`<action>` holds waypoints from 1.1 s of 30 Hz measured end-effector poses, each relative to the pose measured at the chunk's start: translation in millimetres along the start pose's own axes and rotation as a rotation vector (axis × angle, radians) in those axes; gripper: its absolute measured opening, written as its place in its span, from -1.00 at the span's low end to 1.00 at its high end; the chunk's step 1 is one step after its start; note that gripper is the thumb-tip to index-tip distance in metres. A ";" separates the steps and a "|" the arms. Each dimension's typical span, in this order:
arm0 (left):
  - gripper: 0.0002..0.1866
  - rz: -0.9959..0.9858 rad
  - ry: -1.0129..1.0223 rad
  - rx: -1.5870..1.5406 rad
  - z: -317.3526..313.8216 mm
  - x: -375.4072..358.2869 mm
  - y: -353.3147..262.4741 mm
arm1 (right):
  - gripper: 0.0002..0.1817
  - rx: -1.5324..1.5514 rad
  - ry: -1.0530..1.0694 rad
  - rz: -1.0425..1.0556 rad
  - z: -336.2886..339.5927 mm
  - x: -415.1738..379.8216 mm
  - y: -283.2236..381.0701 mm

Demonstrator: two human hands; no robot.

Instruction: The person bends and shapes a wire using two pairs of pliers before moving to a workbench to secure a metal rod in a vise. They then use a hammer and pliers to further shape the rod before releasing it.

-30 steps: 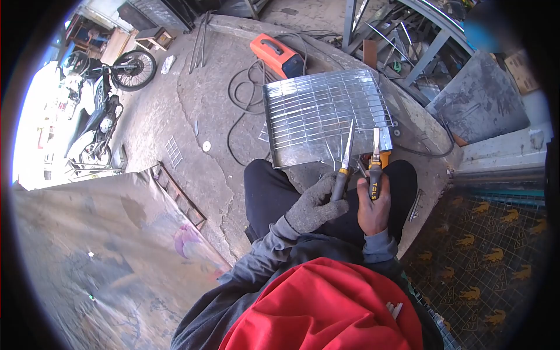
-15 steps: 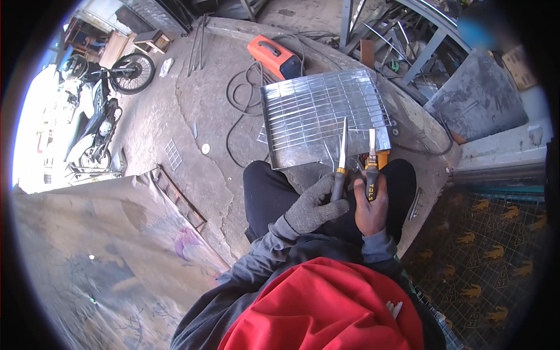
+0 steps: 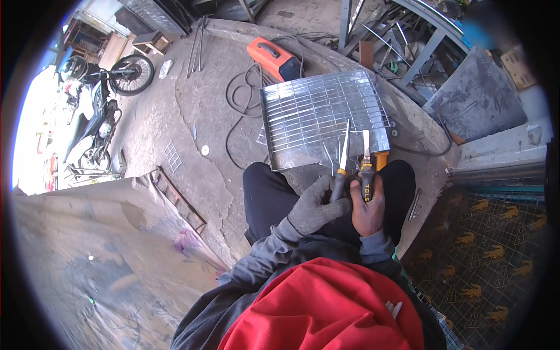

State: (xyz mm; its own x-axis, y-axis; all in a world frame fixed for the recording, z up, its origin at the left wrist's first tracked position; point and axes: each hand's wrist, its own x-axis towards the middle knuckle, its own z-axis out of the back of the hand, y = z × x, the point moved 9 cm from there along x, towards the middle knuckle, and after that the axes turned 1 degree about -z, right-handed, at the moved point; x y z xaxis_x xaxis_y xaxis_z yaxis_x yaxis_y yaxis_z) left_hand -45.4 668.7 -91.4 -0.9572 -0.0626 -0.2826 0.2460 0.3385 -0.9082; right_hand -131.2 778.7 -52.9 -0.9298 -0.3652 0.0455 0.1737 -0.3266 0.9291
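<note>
My left hand (image 3: 319, 205), in a grey knitted glove, is closed around the dark handle of a long tapering file (image 3: 346, 146) with a yellow collar. Beside it my bare right hand (image 3: 368, 211) grips a chisel (image 3: 367, 143), whose flat, short blade points away from me; its black-and-yellow handle carries lettering. The two tools stand side by side, tips spread slightly apart. Beyond them a shiny sheet-metal tray (image 3: 300, 158) with a wire grid (image 3: 315, 111) leans in front of my knees. Something yellow (image 3: 381, 158) shows at its near right corner.
An orange machine (image 3: 274, 57) with looped black cable (image 3: 232, 99) sits on the concrete behind the tray. Metal frames and scrap (image 3: 402, 52) fill the back right. A motorcycle (image 3: 96, 116) stands far left. Near left lies a draped sheet (image 3: 105, 245); a patterned board (image 3: 472, 262) lies right.
Both hands stay on their tools. The chisel has shifted slightly left and its blade has turned a little; the file tip has moved slightly right, bringing the tips closer together.
</note>
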 end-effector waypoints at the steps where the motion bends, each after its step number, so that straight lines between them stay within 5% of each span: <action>1: -0.61 -0.118 -0.101 0.102 5.6 2.4 -6.6 | -0.55 0.006 0.002 -0.009 -0.5 -0.4 -0.8; 3: -0.62 -0.236 -0.204 0.203 9.0 0.6 -10.6 | -0.53 0.012 0.006 -0.018 -1.6 -1.5 -2.0; 5: -0.61 -0.118 -0.351 0.163 17.9 -2.6 -5.5 | -0.49 -0.014 -0.004 -0.018 -1.8 -2.2 -2.5; 9: -0.59 -0.167 -0.298 0.261 12.3 0.8 -22.4 | -0.45 -0.043 0.021 -0.069 -5.2 -4.2 -8.8; 26: -0.58 -0.054 -0.241 -0.232 10.5 4.0 10.9 | -0.44 -0.109 0.051 -0.019 -8.4 -12.1 -7.2; 33: -0.60 0.052 -0.190 -0.140 13.3 2.1 19.1 | -0.45 -0.092 0.054 -0.056 -5.7 -12.7 -15.2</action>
State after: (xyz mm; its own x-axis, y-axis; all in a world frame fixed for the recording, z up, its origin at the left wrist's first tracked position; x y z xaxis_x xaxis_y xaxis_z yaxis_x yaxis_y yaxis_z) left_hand -40.7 662.6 -113.4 -0.8947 -0.2130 -0.3926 0.2577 0.4717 -0.8433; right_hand -120.2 783.4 -69.7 -0.9204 -0.3900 -0.0276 0.1534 -0.4252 0.8920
